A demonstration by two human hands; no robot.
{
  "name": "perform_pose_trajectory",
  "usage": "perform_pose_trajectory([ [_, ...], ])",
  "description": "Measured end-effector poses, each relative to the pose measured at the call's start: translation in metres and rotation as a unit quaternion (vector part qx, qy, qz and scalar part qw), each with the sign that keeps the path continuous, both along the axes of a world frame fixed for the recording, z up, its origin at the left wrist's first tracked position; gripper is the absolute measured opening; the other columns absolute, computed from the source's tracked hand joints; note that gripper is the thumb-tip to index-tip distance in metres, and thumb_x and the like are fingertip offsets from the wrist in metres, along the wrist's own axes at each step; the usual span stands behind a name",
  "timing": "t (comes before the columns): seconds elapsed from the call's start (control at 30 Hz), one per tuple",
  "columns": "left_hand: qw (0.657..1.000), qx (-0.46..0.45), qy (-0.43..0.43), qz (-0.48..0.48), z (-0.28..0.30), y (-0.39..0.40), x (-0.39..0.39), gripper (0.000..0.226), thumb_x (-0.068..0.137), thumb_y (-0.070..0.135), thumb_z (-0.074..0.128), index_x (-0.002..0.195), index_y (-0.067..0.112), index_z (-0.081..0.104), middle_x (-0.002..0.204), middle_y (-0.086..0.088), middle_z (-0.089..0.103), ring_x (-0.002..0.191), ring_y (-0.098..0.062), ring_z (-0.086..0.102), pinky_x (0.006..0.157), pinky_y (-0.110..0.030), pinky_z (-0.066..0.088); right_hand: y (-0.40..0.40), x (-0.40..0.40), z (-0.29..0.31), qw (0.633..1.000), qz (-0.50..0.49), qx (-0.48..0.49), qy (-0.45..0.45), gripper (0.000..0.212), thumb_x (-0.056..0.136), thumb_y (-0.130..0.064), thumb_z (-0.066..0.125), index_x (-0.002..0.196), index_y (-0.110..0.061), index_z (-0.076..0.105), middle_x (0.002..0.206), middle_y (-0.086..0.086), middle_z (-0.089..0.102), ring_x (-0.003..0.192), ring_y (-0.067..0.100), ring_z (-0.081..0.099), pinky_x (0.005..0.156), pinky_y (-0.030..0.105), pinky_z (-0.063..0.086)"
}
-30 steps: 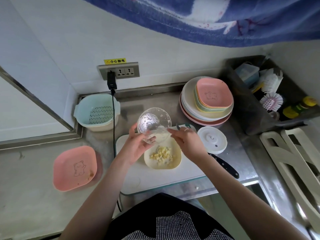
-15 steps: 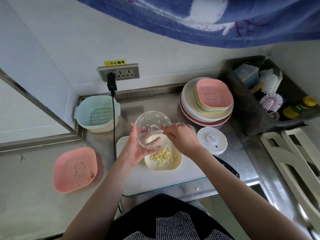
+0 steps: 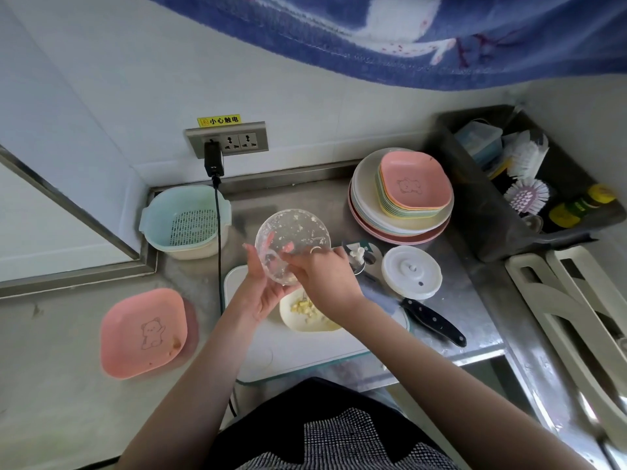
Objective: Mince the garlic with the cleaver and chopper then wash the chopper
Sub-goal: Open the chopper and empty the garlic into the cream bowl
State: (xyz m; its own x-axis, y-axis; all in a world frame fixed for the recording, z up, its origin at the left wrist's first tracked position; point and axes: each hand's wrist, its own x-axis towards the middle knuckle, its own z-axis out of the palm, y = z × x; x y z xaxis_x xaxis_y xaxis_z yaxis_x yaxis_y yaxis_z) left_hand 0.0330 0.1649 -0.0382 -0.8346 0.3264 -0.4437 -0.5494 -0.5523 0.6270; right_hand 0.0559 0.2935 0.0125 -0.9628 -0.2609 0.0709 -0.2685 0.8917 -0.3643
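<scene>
My left hand (image 3: 259, 290) grips the clear chopper bowl (image 3: 298, 232) from below, tilted with its mouth toward me and bits of garlic stuck to its wall. The fingers of my right hand (image 3: 325, 276) reach inside the bowl at its lower rim. Under both hands a cream dish (image 3: 298, 320) holds minced garlic (image 3: 303, 305) on the white cutting board (image 3: 271, 351). The chopper's blade piece (image 3: 357, 254) and white lid (image 3: 412, 271) lie to the right. The cleaver (image 3: 431, 322), black-handled, lies at the board's right edge.
A pink bear dish (image 3: 144, 334) sits at the left, a blue-and-cream colander (image 3: 185, 222) at the back left with a black cord (image 3: 219, 239) running past it. Stacked plates (image 3: 400, 198) stand behind the lid. A dark tray (image 3: 529, 184) with brushes is far right, a dish rack (image 3: 576, 317) below it.
The chopper bowl has tipped its mouth more toward me over the cream dish, and my right hand has moved from the rim into the bowl.
</scene>
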Motion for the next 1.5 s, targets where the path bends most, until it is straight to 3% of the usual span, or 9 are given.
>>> perform_pose_trajectory([
  [0.13,1.000,-0.020,0.010,0.019,0.001,0.002,-0.004,0.083,0.079,0.073,0.020,0.145,0.024,0.030,0.149,-0.002,0.040,0.117,-0.028,0.059,0.088,-0.044,0.055,-0.009,0.008,0.006,1.000,0.028,-0.007,-0.009,0.037,0.092,-0.010,0.048,0.122,-0.028,0.061,0.088,0.007,0.064,0.094,0.031,0.056,0.079,0.034,0.029],
  [0.27,0.997,-0.041,0.001,0.069,0.001,0.000,-0.009,0.070,0.088,0.069,0.030,0.140,0.024,0.038,0.145,-0.002,0.044,0.109,-0.032,0.063,0.058,-0.034,0.060,0.012,0.017,-0.001,0.996,0.035,-0.032,-0.069,0.038,0.095,-0.011,0.049,0.125,-0.029,0.061,0.105,0.011,0.065,0.105,0.031,0.054,0.087,0.037,0.035],
  [0.37,0.997,-0.052,0.006,0.049,0.003,0.003,-0.011,0.073,0.074,0.066,0.059,0.128,0.018,0.049,0.126,-0.010,0.062,0.099,-0.027,0.067,0.066,-0.033,0.060,0.019,0.004,-0.003,0.995,-0.006,-0.091,-0.035,0.033,0.093,-0.012,0.055,0.119,-0.028,0.066,0.092,0.010,0.062,0.093,0.032,0.057,0.085,0.042,0.042],
  [0.5,0.998,-0.030,0.004,0.060,0.000,0.003,-0.016,0.042,0.097,0.044,0.046,0.135,0.024,0.045,0.124,-0.011,0.061,0.086,-0.023,0.071,0.061,-0.030,0.060,0.015,0.001,-0.012,0.989,0.010,-0.131,-0.073,0.027,0.092,-0.017,0.057,0.114,-0.028,0.069,0.084,0.010,0.060,0.086,0.033,0.057,0.077,0.040,0.046],
  [0.67,0.996,-0.058,0.053,0.049,-0.007,-0.006,-0.015,0.076,0.063,0.057,0.074,0.128,0.031,0.046,0.132,-0.011,0.054,0.100,-0.031,0.067,0.064,-0.036,0.060,0.053,0.006,-0.025,0.995,0.012,-0.055,-0.084,0.030,0.094,-0.020,0.056,0.120,-0.031,0.065,0.093,0.008,0.062,0.097,0.030,0.054,0.082,0.035,0.037],
  [0.9,0.990,-0.129,0.055,0.034,-0.008,0.003,-0.017,0.056,0.090,0.033,0.055,0.139,0.011,0.039,0.138,-0.005,0.051,0.110,-0.028,0.063,0.071,-0.034,0.059,0.042,-0.008,-0.025,0.994,-0.011,-0.104,-0.040,0.030,0.093,-0.025,0.058,0.122,-0.032,0.064,0.087,0.004,0.062,0.091,0.027,0.055,0.079,0.036,0.040],
  [1.13,0.975,-0.211,0.066,0.034,-0.011,0.006,-0.014,0.055,0.088,0.037,0.060,0.135,0.014,0.045,0.136,0.000,0.053,0.117,-0.021,0.059,0.095,-0.039,0.052,0.059,0.007,-0.039,0.994,-0.032,-0.073,-0.075,0.033,0.094,-0.022,0.056,0.126,-0.032,0.060,0.088,0.005,0.060,0.095,0.030,0.057,0.084,0.038,0.041],
  [1.27,0.964,-0.248,0.081,0.049,-0.015,0.009,-0.012,0.045,0.088,0.036,0.061,0.128,0.019,0.048,0.136,0.002,0.052,0.108,-0.004,0.059,0.087,-0.029,0.054,0.069,0.022,-0.043,0.994,-0.014,-0.074,-0.086,0.033,0.092,-0.019,0.060,0.123,-0.029,0.063,0.085,0.004,0.059,0.097,0.031,0.056,0.083,0.040,0.047],
  [1.5,0.954,-0.274,0.113,0.053,-0.021,0.011,-0.013,0.039,0.072,0.046,0.069,0.103,0.029,0.052,0.134,-0.004,0.049,0.109,-0.014,0.058,0.082,-0.028,0.054,0.062,0.009,-0.033,0.993,-0.037,-0.108,-0.022,0.030,0.090,-0.014,0.062,0.118,-0.024,0.067,0.085,0.008,0.065,0.086,0.033,0.058,0.075,0.035,0.045],
])
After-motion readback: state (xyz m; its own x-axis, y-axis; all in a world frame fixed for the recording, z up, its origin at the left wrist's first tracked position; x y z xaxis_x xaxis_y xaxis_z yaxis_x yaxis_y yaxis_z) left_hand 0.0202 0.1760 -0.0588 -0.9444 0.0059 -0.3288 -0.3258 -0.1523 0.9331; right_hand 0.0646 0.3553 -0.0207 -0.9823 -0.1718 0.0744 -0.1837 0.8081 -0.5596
